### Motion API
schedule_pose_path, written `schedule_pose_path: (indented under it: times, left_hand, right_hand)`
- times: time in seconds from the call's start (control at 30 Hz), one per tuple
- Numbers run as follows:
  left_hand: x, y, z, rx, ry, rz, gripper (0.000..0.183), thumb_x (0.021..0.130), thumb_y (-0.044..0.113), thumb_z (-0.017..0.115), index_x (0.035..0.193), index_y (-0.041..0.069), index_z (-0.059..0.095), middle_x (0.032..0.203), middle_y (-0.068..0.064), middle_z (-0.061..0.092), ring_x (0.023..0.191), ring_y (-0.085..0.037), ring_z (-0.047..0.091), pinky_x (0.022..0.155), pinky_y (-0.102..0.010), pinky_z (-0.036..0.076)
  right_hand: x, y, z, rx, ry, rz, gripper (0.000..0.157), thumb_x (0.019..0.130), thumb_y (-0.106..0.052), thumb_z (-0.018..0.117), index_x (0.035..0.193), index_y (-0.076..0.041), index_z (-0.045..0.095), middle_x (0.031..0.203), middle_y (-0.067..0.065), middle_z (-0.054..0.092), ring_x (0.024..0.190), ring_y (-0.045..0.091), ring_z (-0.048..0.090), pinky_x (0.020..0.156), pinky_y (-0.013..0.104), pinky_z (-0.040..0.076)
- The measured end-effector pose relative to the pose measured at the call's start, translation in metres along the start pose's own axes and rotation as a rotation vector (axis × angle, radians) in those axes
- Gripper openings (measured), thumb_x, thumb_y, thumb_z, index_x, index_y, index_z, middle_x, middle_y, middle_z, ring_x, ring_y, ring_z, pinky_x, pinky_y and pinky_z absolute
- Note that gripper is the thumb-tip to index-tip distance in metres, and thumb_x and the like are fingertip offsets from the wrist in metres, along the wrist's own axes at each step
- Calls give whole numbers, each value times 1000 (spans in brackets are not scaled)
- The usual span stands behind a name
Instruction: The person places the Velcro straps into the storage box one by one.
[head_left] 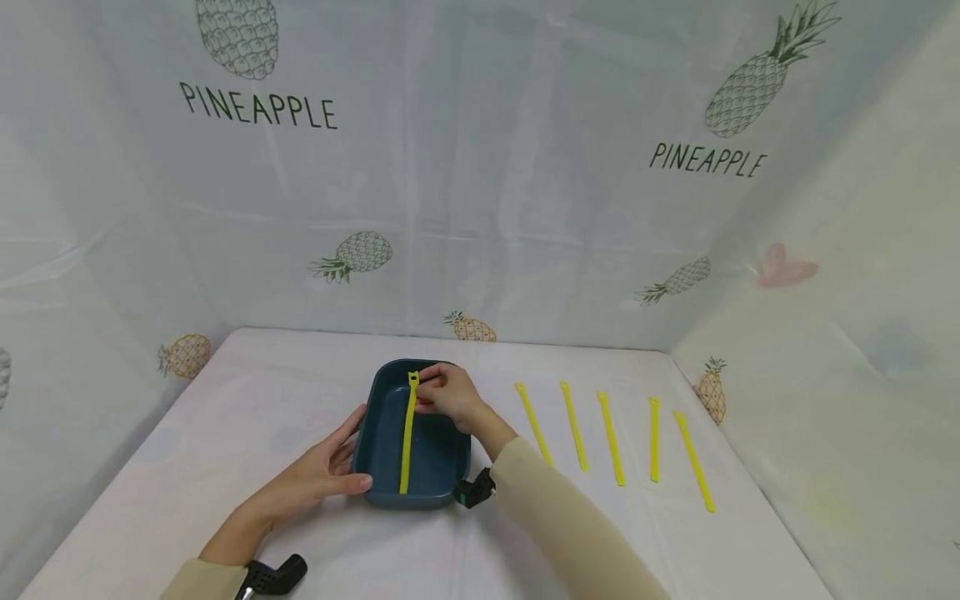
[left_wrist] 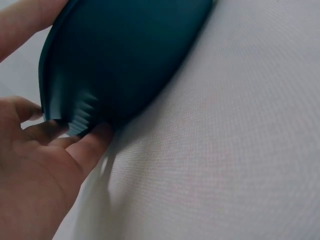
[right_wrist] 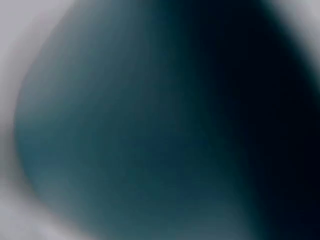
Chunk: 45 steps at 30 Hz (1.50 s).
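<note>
Dark blue, a shallow dish (head_left: 442, 467) with rounded corners sits on the white cloth (head_left: 300, 367) between the person's two hands. The left hand (head_left: 322, 468) grips it by its left side: the thumb rests at the near left rim while the fingers curl round the outside of the wall, and the left wrist view shows some fingertips reaching beneath its edge. The right hand (head_left: 447, 396) reaches over the far right part of the dish, thumb and fingers pinching a yellow strap (head_left: 407, 442) close to its slotted head. That strap is within the dish's outline, running lengthwise from near the far wall to the near wall; whether it lies flat on the bottom I cannot tell. The right wrist view is too blurred to show the grasp. To the right, five loose straps (head_left: 611, 439) lie on the cloth in a spaced row, well apart from the dish, the leftmost beside the right sleeve (head_left: 570, 517) and the rightmost slanting most. A black device (head_left: 277, 577) is worn at the left wrist, another at the right. Behind stands a pale sheet (head_left: 480, 167) printed with pineapples (head_left: 363, 252).
</note>
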<state>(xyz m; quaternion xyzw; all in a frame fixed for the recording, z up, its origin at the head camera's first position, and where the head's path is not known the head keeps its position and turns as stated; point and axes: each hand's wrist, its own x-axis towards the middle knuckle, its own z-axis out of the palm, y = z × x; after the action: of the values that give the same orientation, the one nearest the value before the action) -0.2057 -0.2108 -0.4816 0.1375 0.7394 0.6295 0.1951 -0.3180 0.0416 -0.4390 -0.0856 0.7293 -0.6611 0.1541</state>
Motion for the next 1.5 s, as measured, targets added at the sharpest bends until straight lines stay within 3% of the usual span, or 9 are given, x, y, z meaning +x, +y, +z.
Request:
schedule_pose_path:
  times: [0.3, 0.53, 0.73, 1.23, 1.5]
  left_hand:
    - [0, 3, 0, 16, 7, 2, 110, 99, 21, 79, 172, 31, -3, 179, -16, -2, 161, -47, 16, 121, -47, 41]
    - [0, 2, 1, -9, 1, -2, 108, 99, 20, 78, 172, 34, -1, 179, -16, 1, 160, -45, 21, 116, -34, 47]
    - [0, 2, 1, -36, -19, 17, 108, 100, 17, 77, 172, 32, -3, 179, -16, -1, 160, -46, 20, 111, -25, 49]
    - [-1, 0, 1, -57, -30, 16, 108, 100, 15, 77, 172, 32, -2, 179, -17, 0, 159, -47, 23, 112, -27, 50]
    - [0, 0, 0, -44, -29, 25, 107, 100, 16, 76, 172, 32, -2, 179, -16, 1, 159, -46, 22, 113, -27, 49]
  right_hand:
    - [2, -5, 1, -68, -60, 7, 20, 101, 5, 67, 120, 3, 65, 97, 15, 71, 79, 20, 76, 82, 42, 66]
    - [6, -5, 7, -72, -98, 54, 22, 101, 4, 67, 123, 3, 65, 100, 17, 73, 87, 29, 80, 84, 42, 65]
    - [5, -2, 8, -109, -102, 92, 21, 101, 4, 67, 121, 2, 65, 98, 16, 73, 79, 23, 78, 84, 42, 65]
    - [6, 7, 10, -94, -64, 121, 24, 101, 5, 67, 125, 2, 64, 102, 19, 72, 87, 28, 79, 86, 43, 65]
    - [7, 4, 5, -113, -115, 112, 34, 99, 8, 66, 132, 6, 61, 111, 24, 72, 102, 37, 77, 89, 43, 64]
